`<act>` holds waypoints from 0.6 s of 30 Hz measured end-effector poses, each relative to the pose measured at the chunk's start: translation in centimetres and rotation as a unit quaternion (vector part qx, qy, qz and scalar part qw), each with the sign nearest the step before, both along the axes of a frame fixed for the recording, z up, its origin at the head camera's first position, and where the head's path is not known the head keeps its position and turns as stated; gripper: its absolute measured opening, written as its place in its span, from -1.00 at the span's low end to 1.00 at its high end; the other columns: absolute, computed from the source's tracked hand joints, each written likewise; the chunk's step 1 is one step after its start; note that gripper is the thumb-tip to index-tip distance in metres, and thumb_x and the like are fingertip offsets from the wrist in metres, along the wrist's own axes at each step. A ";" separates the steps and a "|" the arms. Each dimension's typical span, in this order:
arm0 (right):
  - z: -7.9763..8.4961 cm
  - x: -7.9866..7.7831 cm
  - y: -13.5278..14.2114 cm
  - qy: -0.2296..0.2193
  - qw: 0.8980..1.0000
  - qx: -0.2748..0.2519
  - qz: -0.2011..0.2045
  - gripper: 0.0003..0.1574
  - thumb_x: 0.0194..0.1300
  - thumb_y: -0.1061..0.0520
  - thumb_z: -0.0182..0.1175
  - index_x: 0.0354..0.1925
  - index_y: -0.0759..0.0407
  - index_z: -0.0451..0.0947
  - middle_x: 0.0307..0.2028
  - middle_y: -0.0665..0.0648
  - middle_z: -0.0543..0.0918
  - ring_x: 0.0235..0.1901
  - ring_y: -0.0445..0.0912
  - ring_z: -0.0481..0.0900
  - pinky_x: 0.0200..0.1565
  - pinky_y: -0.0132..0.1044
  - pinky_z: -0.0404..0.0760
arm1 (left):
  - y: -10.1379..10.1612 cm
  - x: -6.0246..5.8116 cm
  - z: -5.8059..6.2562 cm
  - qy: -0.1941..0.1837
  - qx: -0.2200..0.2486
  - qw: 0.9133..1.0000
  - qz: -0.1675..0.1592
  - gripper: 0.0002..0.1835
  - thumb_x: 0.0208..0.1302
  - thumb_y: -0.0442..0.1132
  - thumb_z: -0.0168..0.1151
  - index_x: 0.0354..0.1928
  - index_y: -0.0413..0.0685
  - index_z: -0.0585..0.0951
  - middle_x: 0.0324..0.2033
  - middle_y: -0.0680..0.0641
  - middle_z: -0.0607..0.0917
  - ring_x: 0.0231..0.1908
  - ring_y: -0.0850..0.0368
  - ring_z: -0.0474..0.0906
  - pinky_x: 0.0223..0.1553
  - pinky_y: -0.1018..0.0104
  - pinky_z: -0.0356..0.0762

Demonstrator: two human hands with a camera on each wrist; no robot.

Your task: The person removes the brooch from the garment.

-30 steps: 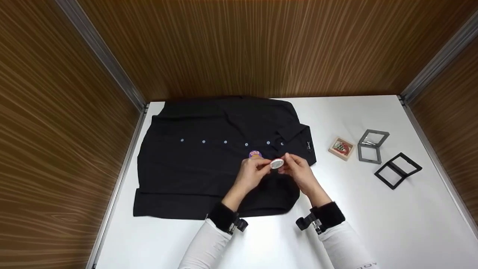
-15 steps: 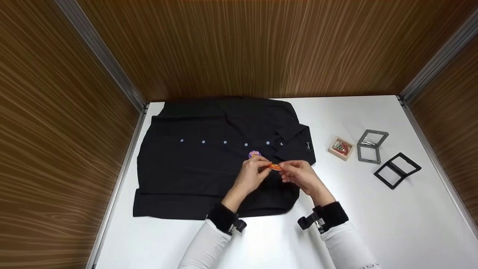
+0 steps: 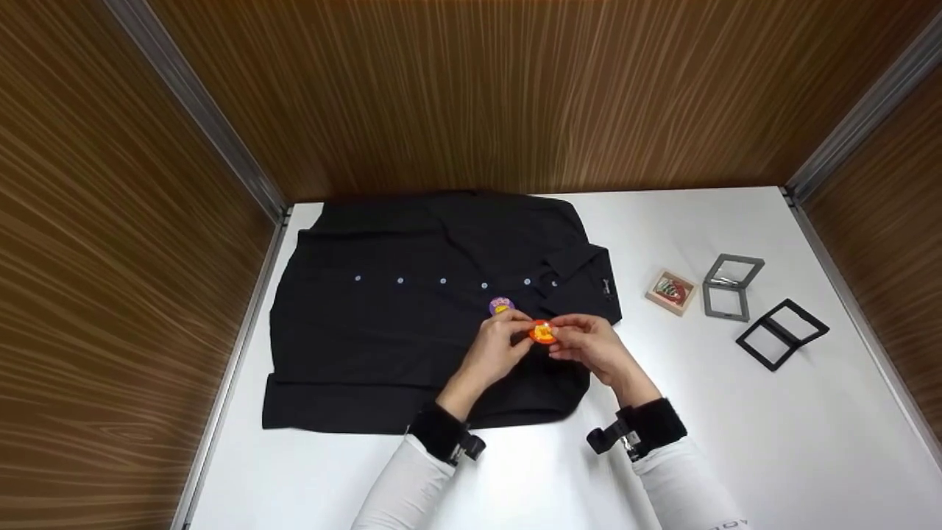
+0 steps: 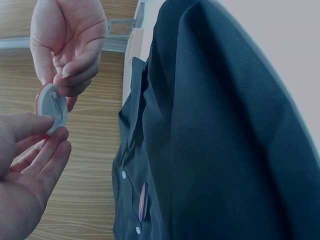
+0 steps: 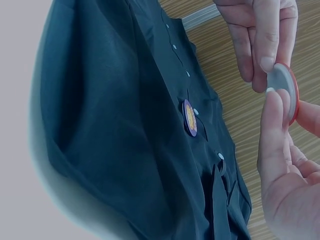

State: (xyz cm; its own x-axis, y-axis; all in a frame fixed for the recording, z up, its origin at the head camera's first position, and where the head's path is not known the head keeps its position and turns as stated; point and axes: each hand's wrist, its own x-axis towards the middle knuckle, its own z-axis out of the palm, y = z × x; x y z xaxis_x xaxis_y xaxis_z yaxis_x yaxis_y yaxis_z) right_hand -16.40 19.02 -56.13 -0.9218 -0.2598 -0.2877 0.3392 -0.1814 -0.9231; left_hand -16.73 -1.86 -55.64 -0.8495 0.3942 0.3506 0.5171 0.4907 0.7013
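Note:
Above the dark shirt, my two hands hold a round orange-red badge between them. My left hand pinches its left edge and my right hand pinches its right edge. The yellow printed face shows in the head view. Its pale back, with a pin clasp, faces the left wrist camera. A purple and yellow badge sits on the shirt beside the button row, just beyond my left fingers.
The shirt lies spread on the white table, collar to the right. Right of it are a small wooden box with a red and green item, an open grey frame case and an open black frame case. Wood-grain walls surround the table.
The badge has been turned over between my fingers: its pale back faced the head camera a second ago, now its orange face does. My right hand has shifted slightly lower.

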 end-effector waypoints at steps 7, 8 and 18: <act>-0.2 0.2 0.3 0.002 1.000 0.015 -0.007 -0.56 0.41 0.40 0.15 0.18 0.62 0.37 -0.28 0.12 0.72 -0.42 -0.11 0.73 -0.28 -0.33 0.75 | 0.0 0.1 -0.3 -0.019 -0.015 0.999 -0.021 -0.74 0.21 -0.42 0.42 -0.04 -0.28 0.76 -0.06 -0.14 0.71 -0.01 0.00 0.67 0.11 0.32 0.60; -0.3 0.2 0.3 0.002 1.000 0.016 -0.008 -0.56 0.41 0.40 0.14 0.18 0.62 0.37 -0.29 0.12 0.72 -0.43 -0.12 0.73 -0.29 -0.33 0.75 | 0.0 0.1 -0.3 -0.024 -0.018 0.999 -0.025 -0.74 0.22 -0.42 0.41 -0.03 -0.27 0.76 -0.05 -0.14 0.71 0.00 0.00 0.67 0.12 0.32 0.59; -1.1 0.7 1.7 0.025 0.998 0.052 -0.015 -0.59 0.41 0.40 0.14 0.15 0.62 0.37 -0.34 0.09 0.69 -0.44 -0.14 0.72 -0.30 -0.30 0.76 | -0.5 0.5 -0.6 -0.078 -0.066 0.994 -0.041 -0.66 0.38 -0.24 0.33 0.14 -0.20 0.69 0.02 -0.12 0.69 0.08 0.02 0.62 0.20 0.23 0.54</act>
